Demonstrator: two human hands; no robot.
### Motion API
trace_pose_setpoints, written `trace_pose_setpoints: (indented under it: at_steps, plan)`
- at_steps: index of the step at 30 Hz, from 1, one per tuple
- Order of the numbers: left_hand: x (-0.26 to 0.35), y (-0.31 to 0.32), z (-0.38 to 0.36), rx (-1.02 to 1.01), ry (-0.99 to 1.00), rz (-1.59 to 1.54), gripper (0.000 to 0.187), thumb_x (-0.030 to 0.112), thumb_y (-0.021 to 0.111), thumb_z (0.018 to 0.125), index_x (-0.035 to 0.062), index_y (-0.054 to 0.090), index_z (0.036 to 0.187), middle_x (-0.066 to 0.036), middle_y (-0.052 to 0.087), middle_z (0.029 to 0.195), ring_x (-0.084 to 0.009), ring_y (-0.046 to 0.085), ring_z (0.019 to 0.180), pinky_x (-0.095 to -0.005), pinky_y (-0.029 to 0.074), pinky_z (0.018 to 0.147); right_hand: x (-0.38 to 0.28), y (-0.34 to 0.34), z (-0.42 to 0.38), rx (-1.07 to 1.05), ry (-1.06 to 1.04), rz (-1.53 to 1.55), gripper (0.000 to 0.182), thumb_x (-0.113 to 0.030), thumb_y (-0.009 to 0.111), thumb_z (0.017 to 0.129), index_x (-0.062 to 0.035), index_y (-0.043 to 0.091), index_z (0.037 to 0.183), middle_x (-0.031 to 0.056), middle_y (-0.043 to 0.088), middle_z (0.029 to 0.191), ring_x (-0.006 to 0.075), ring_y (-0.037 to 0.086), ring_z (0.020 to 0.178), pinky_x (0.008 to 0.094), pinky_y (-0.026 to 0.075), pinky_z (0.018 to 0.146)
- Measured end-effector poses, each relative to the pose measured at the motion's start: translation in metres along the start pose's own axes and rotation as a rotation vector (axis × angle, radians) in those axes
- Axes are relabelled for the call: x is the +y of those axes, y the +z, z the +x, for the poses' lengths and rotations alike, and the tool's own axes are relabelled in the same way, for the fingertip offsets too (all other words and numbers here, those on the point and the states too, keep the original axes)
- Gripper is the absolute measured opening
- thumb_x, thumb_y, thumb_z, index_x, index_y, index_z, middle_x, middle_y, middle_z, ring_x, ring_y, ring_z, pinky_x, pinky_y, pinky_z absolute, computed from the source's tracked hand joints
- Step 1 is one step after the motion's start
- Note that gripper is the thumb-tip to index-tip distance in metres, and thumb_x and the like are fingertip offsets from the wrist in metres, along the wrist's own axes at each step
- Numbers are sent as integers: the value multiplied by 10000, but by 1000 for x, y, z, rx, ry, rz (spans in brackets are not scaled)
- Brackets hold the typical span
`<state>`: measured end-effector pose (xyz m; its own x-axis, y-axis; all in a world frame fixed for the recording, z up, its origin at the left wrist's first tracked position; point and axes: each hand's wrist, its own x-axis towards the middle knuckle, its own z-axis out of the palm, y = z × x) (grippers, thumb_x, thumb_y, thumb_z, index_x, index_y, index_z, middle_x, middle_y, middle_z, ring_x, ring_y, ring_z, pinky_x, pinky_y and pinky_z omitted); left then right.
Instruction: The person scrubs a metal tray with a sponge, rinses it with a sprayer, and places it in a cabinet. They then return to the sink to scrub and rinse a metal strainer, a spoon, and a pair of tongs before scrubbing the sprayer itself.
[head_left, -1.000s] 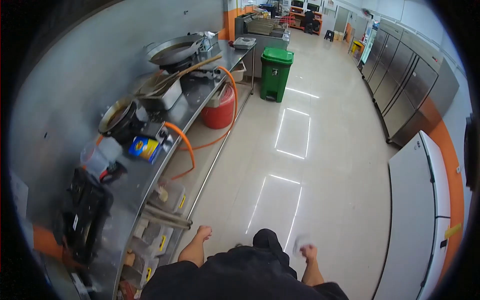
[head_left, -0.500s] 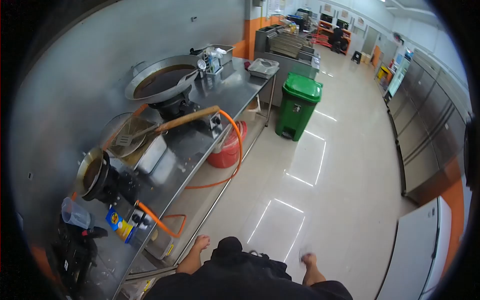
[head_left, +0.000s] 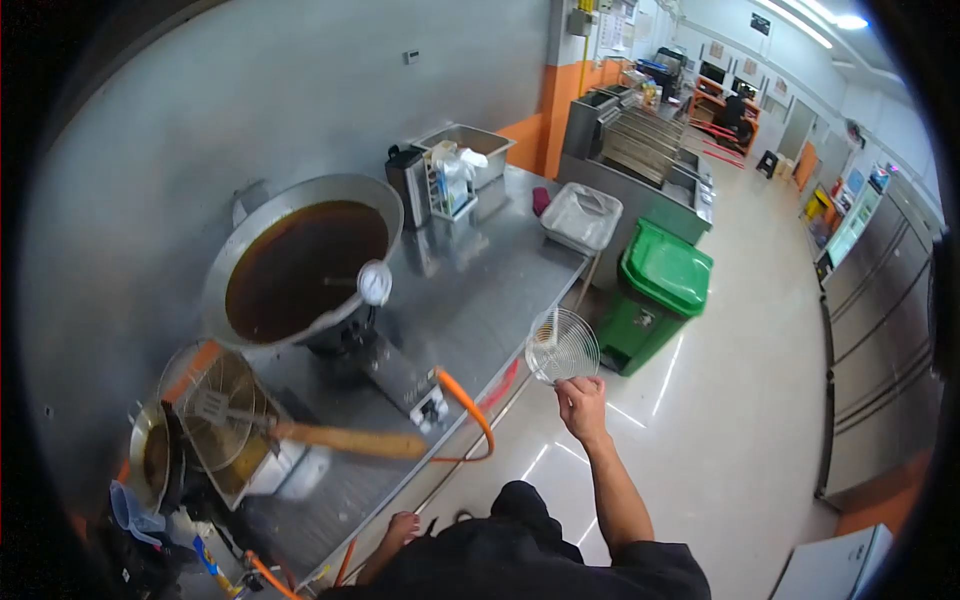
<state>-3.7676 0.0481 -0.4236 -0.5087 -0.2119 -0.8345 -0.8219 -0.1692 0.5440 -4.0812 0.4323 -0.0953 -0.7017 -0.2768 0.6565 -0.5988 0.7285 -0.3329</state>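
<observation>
My right hand [head_left: 582, 408], fingers closed, holds a round wire skimmer [head_left: 563, 347] by its edge, out beyond the front of the steel table. My left hand [head_left: 403, 525] hangs low near the table's front edge, its fingers curled in, and nothing shows in it. On the table, a large wok [head_left: 222, 300] of dark brown liquid sits on a burner, with a dial thermometer [head_left: 374, 283] at its rim. A long wooden-handled spatula [head_left: 350, 440] lies across a wire strainer [head_left: 205, 400] and a metal container nearer me.
A green pedal bin [head_left: 665, 285] stands past the table's far end. Orange gas hoses [head_left: 478, 405] loop over the front edge. A lidded tray [head_left: 583, 218] and a steel pan [head_left: 478, 145] sit farther along. Steel cabinets [head_left: 880, 340] line the right; a person [head_left: 737, 112] is far back.
I have moved closer to the large wok and the green bin. My right hand has risen from low at my side, bringing the wire skimmer up in front of me.
</observation>
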Motion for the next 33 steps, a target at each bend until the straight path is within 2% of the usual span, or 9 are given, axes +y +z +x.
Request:
trace_pose_setpoints:
  at_steps: [7,12,19,22,24,27,31,32,33]
  plan:
    - [119,109,35,193,-11,-339,133,196,534,906,144,617,996,-38,644,976,-209,632,878,-397,478,746,92,147,189,-161,-292,36,214,-67,660,744,-164,696,931,-17,630,859,155,598,906,557,317,982]
    - [110,194,18,406,-76,-768,196,236,539,885,117,617,1020,-70,648,985,-238,649,880,-423,495,700,121,245,280,-276,-397,176,288,-63,627,709,-142,696,976,15,640,925,201,585,994,597,289,1011]
    - [63,309,-45,624,-181,-1050,272,232,523,913,120,565,1157,-95,623,1159,-278,620,994,-466,480,825,129,330,338,-359,-413,172,285,-85,627,709,-125,683,985,46,647,949,224,583,1002,557,300,1017]
    - [30,356,-64,426,-242,-55,310,269,513,927,131,589,1194,-82,606,1223,-252,600,1082,-423,474,884,122,348,347,-390,-448,120,354,-81,607,752,-129,657,1099,50,641,1009,229,565,1054,514,323,997]
    - [-13,378,-76,261,-240,608,336,294,507,937,138,605,1218,-74,596,1266,-234,587,1140,-394,470,924,115,354,348,-318,-383,124,563,-162,710,700,-148,584,1249,69,573,1221,270,478,1202,557,318,1008]
    - [-68,411,-68,438,-209,47,320,334,513,926,201,637,1189,-61,580,1303,-218,576,1159,-342,467,947,100,334,327,-249,-303,138,633,-178,735,712,-135,531,1310,92,524,1300,313,426,1258,533,347,1002]
    - [-146,406,-93,415,59,298,346,268,389,997,146,590,1251,-84,562,1318,-255,543,1202,-425,456,978,101,288,263,-14,-120,236,371,-73,665,750,-64,627,1120,159,596,1095,359,532,1092,451,425,935]
    - [-158,403,-103,405,-162,-592,357,297,421,980,143,551,1275,-73,545,1322,-276,534,1185,-462,464,937,107,267,242,-114,-39,291,338,-66,620,768,-53,623,1106,172,591,1086,360,528,1083,445,422,929]
    - [-136,399,-135,690,-336,-1496,389,327,453,963,140,512,1300,-62,528,1326,-298,525,1168,-499,472,896,125,265,221,-99,48,242,322,-62,569,787,-44,620,1104,167,601,1067,356,543,1052,438,430,913]
